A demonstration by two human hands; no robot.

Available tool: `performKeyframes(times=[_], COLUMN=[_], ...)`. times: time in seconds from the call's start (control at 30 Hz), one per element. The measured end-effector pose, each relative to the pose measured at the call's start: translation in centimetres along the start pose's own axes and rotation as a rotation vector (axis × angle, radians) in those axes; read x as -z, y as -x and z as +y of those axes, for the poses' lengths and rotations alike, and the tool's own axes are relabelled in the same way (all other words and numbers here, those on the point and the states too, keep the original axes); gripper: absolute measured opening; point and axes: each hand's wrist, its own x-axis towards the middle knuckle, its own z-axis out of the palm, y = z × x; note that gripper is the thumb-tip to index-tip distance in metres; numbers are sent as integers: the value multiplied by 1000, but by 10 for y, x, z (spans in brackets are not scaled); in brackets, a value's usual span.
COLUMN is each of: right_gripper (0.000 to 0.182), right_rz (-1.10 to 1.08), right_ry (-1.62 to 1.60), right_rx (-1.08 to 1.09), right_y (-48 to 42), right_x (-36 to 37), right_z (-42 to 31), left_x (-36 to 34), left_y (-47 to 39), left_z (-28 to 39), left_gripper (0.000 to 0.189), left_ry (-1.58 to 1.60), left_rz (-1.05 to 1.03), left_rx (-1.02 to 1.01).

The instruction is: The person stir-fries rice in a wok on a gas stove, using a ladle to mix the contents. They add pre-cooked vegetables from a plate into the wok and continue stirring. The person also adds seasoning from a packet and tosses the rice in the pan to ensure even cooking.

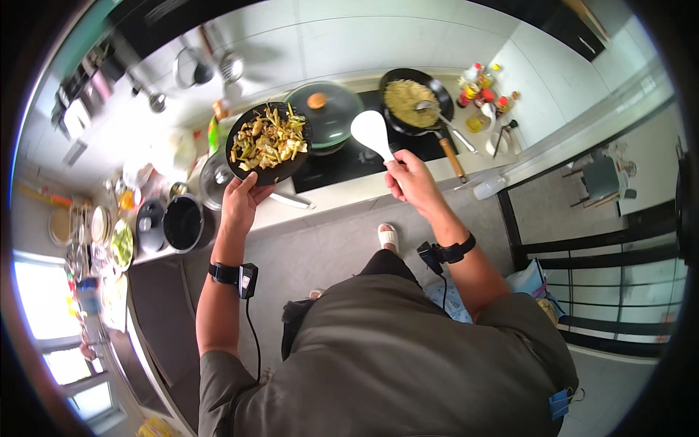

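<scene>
My left hand [244,198] grips the near rim of a black plate [266,176], which bears a heap of cooked, chopped vegetables [267,139]. My right hand [409,179] holds a white rice paddle [370,133] by its handle, with the broad end raised above the black cooktop [349,169]. At the cooktop's right, a black wok [443,98] with a wooden handle contains pale yellow-green food [407,101]. A metal spoon [458,136] rests in the wok. Behind and right of the plate, a glass lid [333,117] with a wooden knob covers a green pan.
Sauce bottles [486,95] crowd the counter's right corner. To the left are a lidded pan [214,180], a dark open pot [183,223], another lidded pot [150,224] and a plate of green vegetables [122,244]. Utensils, including a skimmer [231,65], hang along the wall.
</scene>
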Motion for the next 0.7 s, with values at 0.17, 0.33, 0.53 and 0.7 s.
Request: performKeyframes(times=[0.17, 0.33, 0.53, 0.7], right_gripper=[21, 28, 25, 22], right_rz=[67, 80, 32, 77], right_ry=[-36, 254, 483, 671], right_rx=[28, 167, 333, 306], right_y=[-68, -128, -229, -252], right_x=[115, 171, 202, 226], right_z=[6, -3, 15, 22], left_x=[-139, -249, -337, -362], left_y=[-91, -156, -212, -241], left_z=[-54, -123, -181, -202], left_gripper=[23, 26, 17, 16], left_ry=[-10, -21, -29, -80], left_rz=[-2, -23, 51, 71], left_rx=[67, 113, 142, 157])
